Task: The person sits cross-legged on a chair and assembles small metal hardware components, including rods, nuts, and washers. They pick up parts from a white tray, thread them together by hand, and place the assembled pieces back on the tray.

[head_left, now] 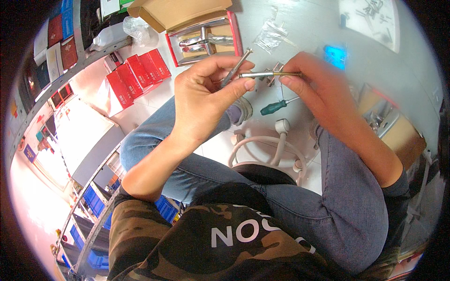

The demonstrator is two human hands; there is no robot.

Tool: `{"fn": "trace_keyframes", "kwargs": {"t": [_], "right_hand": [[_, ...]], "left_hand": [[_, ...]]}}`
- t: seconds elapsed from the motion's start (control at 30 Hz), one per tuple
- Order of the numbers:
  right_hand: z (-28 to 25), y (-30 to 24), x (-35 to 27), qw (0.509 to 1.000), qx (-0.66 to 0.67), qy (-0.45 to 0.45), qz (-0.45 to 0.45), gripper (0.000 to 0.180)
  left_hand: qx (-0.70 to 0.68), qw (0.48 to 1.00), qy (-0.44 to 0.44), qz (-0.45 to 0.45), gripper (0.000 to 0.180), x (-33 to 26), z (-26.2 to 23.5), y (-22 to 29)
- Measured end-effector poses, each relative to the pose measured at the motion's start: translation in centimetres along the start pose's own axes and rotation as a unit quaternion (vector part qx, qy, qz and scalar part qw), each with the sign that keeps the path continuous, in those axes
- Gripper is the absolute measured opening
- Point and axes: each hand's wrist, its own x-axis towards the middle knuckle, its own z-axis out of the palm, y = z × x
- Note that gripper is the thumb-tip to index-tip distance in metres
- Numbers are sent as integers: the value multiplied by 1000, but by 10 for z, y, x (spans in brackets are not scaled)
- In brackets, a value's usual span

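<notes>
Before me my left hand (199,96) is closed, thumb and fingers pinching a slim silver metal rod (257,75). A second metal rod with a flared end (246,52) sticks up slantwise from between the same fingers. My right hand (321,89) has thumb and forefinger closed on the brass-coloured end (289,73) of the first rod, so it lies level between both hands. Beyond the hands, small metal pieces (272,79) rest partly hidden by the fingers. Below the right fingers lies a screwdriver (274,107) with a green handle.
An open cardboard box (233,35) holds chrome fittings (205,42); red boxes (138,75) lie left of it. Clear bags (269,37) and a white sheet with screws (375,18) are farther off. A wheeled stool base (282,133) stands between my legs; another box (405,136) is right.
</notes>
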Motion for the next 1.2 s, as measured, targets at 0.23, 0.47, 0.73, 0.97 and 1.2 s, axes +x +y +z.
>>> {"fn": "trace_keyframes", "kwargs": {"t": [0.23, 0.47, 0.73, 0.97, 1.2], "right_hand": [[2, 3, 1, 997, -11, 42, -57, 14], [3, 1, -3, 998, -26, -6, -57, 17], [3, 0, -3, 999, -21, -6, -49, 18], [3, 0, -2, 995, -76, -4, -69, 17], [2, -1, -4, 999, 2, 26, -33, 15]], "left_hand": [[-262, 932, -136, -211, 20, 11, -16, -1], [-69, 995, -32, -57, 18, 2, 1, 1], [-69, 987, -59, -135, 19, 5, -4, 6], [-55, 986, -77, -137, 17, 5, -6, 2], [-72, 988, -45, -125, 14, 4, -6, 2]]}}
